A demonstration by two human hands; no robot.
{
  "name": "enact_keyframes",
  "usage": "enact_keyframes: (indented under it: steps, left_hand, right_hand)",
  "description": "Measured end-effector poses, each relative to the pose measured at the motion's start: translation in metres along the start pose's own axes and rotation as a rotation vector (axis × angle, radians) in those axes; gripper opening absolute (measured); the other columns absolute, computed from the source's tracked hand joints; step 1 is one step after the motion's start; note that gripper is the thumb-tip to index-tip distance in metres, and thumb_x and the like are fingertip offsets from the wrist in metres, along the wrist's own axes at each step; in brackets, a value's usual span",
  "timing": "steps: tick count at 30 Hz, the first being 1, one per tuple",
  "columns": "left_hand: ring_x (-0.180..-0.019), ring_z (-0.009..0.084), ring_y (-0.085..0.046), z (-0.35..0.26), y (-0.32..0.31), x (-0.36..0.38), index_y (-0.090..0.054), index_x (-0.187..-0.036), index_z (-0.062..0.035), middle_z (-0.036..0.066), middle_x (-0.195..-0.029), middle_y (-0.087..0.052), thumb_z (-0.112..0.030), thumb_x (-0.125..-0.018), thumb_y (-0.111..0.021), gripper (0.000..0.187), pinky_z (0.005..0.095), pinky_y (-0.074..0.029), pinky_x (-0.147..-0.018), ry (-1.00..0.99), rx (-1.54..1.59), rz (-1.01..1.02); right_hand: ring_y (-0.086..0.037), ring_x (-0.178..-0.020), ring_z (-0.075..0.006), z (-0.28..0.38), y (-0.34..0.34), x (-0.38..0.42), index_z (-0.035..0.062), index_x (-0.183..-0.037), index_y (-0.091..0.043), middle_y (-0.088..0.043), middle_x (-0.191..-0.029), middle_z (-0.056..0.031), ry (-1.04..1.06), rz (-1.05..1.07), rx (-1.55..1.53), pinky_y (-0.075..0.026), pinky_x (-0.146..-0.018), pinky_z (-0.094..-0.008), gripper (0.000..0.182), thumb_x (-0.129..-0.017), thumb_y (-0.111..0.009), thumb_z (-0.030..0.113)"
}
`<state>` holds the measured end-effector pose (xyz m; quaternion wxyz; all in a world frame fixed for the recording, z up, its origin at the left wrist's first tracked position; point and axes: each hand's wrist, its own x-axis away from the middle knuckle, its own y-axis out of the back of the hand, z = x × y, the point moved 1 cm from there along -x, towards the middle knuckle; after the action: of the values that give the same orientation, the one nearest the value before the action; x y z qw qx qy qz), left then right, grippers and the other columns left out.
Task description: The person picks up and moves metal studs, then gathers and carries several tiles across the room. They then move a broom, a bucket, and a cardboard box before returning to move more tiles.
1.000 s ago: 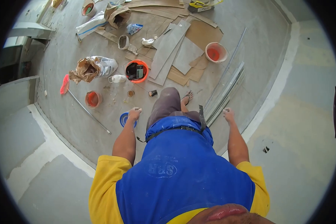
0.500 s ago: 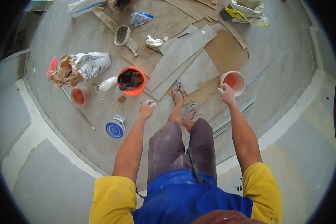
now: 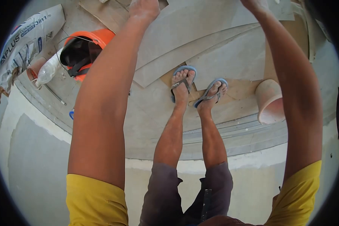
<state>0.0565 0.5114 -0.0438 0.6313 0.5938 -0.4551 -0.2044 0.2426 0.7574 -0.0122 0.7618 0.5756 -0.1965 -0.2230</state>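
Note:
My left hand (image 3: 145, 8) is at the top edge of the view, above the pale board pieces on the floor. Its fingers are cut off by the frame, so I cannot see whether it holds anything. Farther right, my right hand (image 3: 254, 4) is also mostly out of view, with only the wrist and part of the hand showing. Beneath both outstretched arms lie flat grey board strips (image 3: 199, 32). An orange bucket (image 3: 106, 36) with dark items in it stands beside my left forearm. Close to my right forearm is a pale bucket (image 3: 266, 92), its open mouth tilted toward me.
A white printed adhesive bag (image 3: 35, 32) lies at the far left, near a white plastic bottle (image 3: 49, 71) and a small reddish bucket (image 3: 35, 67). Brown cardboard (image 3: 241, 86) lies around my sandalled feet. Metal strips (image 3: 233, 130) run along the floor by the wall.
Both arms have stretched forward, taking the hands to the top edge. My right hand has moved away from the pale bucket's rim. The camera view has shifted, and the floor items appear larger.

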Motion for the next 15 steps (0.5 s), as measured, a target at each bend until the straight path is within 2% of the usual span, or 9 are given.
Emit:
enact_keyframes:
  steps: [5,10,13,15]
  left_hand:
    - [-0.092,0.0302,-0.055,-0.014,-0.022,0.016,-0.052,-0.110,-0.0047,0.015,-0.108,-0.056,-0.017,-0.083,-0.061,0.032,0.0381,-0.045,-0.079,-0.051,0.009,-0.070]
    - [-0.079,0.0294,-0.058,-0.014,0.008,0.047,-0.052,-0.107,-0.0025,0.015,-0.097,-0.059,-0.015,-0.084,-0.059,0.027,0.0368,-0.047,-0.068,-0.069,0.100,-0.217]
    - [-0.070,0.0289,-0.059,-0.012,0.040,0.070,-0.052,-0.104,-0.0011,0.016,-0.090,-0.060,-0.015,-0.085,-0.059,0.025,0.0359,-0.048,-0.062,0.017,0.245,-0.387]
    - [-0.065,0.0286,-0.061,-0.008,0.065,0.102,-0.051,-0.103,-0.0002,0.016,-0.085,-0.062,-0.014,-0.085,-0.058,0.023,0.0354,-0.049,-0.058,0.198,0.372,-0.531]
  right_hand:
    - [-0.058,-0.085,-0.0318,-0.002,-0.038,-0.002,0.0058,-0.100,-0.056,-0.059,-0.093,-0.0154,-0.024,0.020,-0.029,-0.047,-0.072,-0.0406,0.022,-0.084,-0.056,0.020]
    - [-0.059,-0.077,-0.0309,0.018,-0.043,-0.005,0.0055,-0.097,-0.057,-0.059,-0.084,-0.0135,0.021,0.003,-0.106,-0.048,-0.066,-0.0396,0.018,-0.083,-0.057,0.018]
    - [-0.059,-0.072,-0.0304,0.056,-0.040,0.004,0.0054,-0.095,-0.058,-0.060,-0.079,-0.0124,0.109,0.008,-0.222,-0.048,-0.063,-0.0390,0.016,-0.083,-0.057,0.017]
    - [-0.060,-0.069,-0.0301,0.103,-0.033,0.018,0.0053,-0.093,-0.058,-0.060,-0.076,-0.0116,0.179,-0.007,-0.408,-0.049,-0.060,-0.0386,0.015,-0.083,-0.057,0.016]
